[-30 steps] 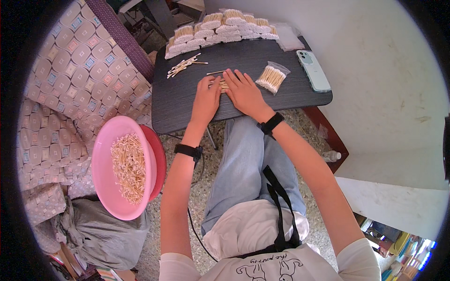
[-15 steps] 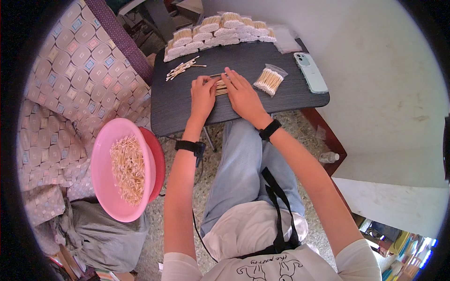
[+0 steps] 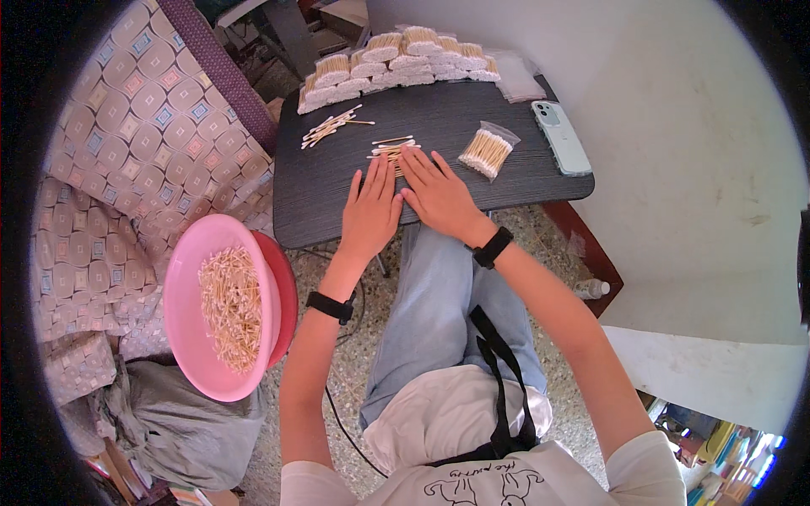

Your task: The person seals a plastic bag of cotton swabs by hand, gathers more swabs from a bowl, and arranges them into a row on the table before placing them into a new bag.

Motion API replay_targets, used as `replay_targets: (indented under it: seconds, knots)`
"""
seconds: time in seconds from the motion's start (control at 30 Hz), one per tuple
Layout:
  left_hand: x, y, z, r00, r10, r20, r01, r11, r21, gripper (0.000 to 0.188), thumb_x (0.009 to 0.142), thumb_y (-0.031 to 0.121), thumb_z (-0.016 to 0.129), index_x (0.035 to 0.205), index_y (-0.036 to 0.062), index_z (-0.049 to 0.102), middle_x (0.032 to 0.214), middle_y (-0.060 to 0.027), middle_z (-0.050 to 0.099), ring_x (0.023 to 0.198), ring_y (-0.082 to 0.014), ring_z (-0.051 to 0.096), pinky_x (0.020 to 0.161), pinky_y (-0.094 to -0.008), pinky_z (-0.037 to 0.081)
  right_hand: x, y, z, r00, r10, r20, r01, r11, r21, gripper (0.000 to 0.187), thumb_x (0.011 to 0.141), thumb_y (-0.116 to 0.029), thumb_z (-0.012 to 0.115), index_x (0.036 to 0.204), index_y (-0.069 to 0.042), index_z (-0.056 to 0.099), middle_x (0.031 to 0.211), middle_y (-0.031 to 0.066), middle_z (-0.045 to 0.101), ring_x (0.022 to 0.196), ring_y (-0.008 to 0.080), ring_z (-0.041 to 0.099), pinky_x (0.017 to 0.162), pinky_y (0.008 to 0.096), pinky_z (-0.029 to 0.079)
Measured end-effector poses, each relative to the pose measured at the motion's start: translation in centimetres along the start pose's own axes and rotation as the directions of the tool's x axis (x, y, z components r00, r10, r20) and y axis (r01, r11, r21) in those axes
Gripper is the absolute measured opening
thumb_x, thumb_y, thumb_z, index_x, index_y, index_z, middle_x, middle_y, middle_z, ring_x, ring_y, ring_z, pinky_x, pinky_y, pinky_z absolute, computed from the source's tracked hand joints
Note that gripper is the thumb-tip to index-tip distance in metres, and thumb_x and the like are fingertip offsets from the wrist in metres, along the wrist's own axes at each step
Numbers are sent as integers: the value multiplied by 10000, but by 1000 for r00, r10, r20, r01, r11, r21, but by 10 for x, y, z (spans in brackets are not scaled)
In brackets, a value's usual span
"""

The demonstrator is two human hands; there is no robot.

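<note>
My left hand (image 3: 371,209) and my right hand (image 3: 436,191) lie flat, fingers spread, side by side on the dark table (image 3: 321,190). Their fingertips touch a small bunch of cotton swabs (image 3: 391,150) lying loose on the tabletop. Neither hand grips anything. A clear bag filled with swabs (image 3: 485,152) lies just right of my right hand. A second loose scatter of swabs (image 3: 331,126) lies farther back on the left.
Rows of filled swab bags (image 3: 396,59) line the table's far edge, with flat empty bags (image 3: 516,78) and a phone (image 3: 560,137) at the right. A pink basin full of swabs (image 3: 221,305) sits on a patterned sofa (image 3: 110,185) at my left.
Both hands have flattened and spread over the small bunch of swabs; the view has shifted slightly.
</note>
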State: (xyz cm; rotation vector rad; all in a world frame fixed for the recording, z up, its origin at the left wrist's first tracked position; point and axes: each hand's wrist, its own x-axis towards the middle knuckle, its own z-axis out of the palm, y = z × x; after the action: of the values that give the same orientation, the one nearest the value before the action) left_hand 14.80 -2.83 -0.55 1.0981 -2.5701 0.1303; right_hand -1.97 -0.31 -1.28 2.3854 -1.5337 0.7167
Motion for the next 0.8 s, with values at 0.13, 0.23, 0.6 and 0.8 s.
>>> replay_targets:
  seconds: [0.13, 0.23, 0.6, 0.8]
  knots:
    - [-5, 6, -2, 998, -37, 44, 35, 999, 37, 510, 970, 254, 318, 1396, -22, 275, 1483, -159, 224, 1386, -267, 184, 1115, -421, 170, -5, -4, -2, 1000, 6, 21, -5, 1000, -28, 504, 928, -287, 423, 1327, 20, 404, 1426, 138, 349, 1347, 252, 275, 1105, 412, 188]
    - [-9, 8, -6, 998, -34, 47, 33, 999, 29, 517, 969, 252, 319, 1403, -23, 257, 1487, -157, 213, 1389, -266, 178, 1114, -422, 172, -9, -6, -3, 1000, 9, 24, -7, 998, -58, 515, 917, -287, 443, 1330, 18, 401, 1431, 136, 341, 1351, 257, 267, 1107, 415, 187]
    - [-13, 11, -5, 998, -50, 44, 50, 999, 2, 496, 965, 245, 342, 1381, -22, 302, 1465, -167, 258, 1366, -286, 233, 1098, -447, 209, -14, -10, -5, 999, 9, 42, -10, 1000, 20, 489, 906, -242, 461, 1311, 26, 410, 1399, 158, 372, 1322, 288, 310, 1094, 424, 226]
    - [0, 2, 0, 995, -48, -88, 40, 995, -95, 409, 941, 176, 417, 1291, -35, 406, 1351, -175, 388, 1282, -317, 353, 1050, -446, 296, 1, -9, -2, 997, 47, -61, -42, 996, 79, 430, 872, -158, 500, 1252, 39, 455, 1292, 171, 455, 1225, 319, 406, 1062, 415, 294]
